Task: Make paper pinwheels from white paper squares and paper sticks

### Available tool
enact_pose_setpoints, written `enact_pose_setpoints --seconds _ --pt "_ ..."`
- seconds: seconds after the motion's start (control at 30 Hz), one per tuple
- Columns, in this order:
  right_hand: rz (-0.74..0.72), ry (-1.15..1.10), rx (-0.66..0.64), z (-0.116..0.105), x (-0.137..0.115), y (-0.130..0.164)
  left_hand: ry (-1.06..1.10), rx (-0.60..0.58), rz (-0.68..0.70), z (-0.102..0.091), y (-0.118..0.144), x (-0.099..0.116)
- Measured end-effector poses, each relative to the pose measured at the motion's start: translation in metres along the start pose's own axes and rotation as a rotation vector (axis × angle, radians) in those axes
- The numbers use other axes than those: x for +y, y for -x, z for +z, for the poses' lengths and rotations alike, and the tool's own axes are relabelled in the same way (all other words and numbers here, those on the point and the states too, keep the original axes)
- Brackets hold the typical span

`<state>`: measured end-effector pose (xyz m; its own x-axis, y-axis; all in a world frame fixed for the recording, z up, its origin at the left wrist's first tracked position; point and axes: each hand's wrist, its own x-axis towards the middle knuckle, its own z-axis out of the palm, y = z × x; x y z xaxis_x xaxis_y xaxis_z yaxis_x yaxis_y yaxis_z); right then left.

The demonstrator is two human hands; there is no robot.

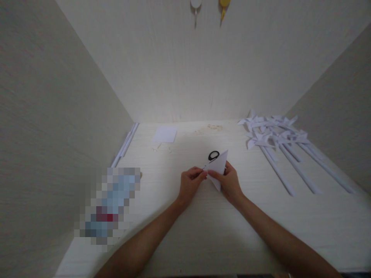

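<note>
At the centre of the frame, a white paper piece [219, 165] is held up between two hands. The right hand [231, 184] clamps it at its right side, thumb across the face; the left hand [189, 187] has thumb and fingertips together, apparently pinching its left corner. Should the two pinches pull unevenly, the paper could skew, crease off its line or tear at that small corner. The scissors [210, 157] lie just beyond (only a black handle loop shows clearly), so a dip of the paper might snag on them.

The scissors' blades are hidden or lost near the fingers, and the right fingers pass behind the paper, out of sight. At the lower left, an object [116, 200] is pixelated past recognition. The paper pinwheels [260, 139] at the right overlap too much to count surely. Both forearms run off the bottom edge; the yellow hook [224, 3] is cut by the top.
</note>
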<state>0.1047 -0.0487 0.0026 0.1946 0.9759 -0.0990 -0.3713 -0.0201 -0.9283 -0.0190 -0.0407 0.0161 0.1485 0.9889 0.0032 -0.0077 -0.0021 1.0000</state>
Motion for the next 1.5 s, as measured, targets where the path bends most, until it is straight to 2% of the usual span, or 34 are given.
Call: enact_pose_setpoints --seconds 0.87,1.5 --pt "-0.009 0.057 0.026 0.0004 -0.0005 0.0006 -0.088 0.005 0.041 -0.0013 0.0006 0.0022" --pt "-0.024 0.077 0.017 0.0016 -0.0033 0.0021 -0.062 0.008 0.023 -0.0006 0.0008 0.0033"
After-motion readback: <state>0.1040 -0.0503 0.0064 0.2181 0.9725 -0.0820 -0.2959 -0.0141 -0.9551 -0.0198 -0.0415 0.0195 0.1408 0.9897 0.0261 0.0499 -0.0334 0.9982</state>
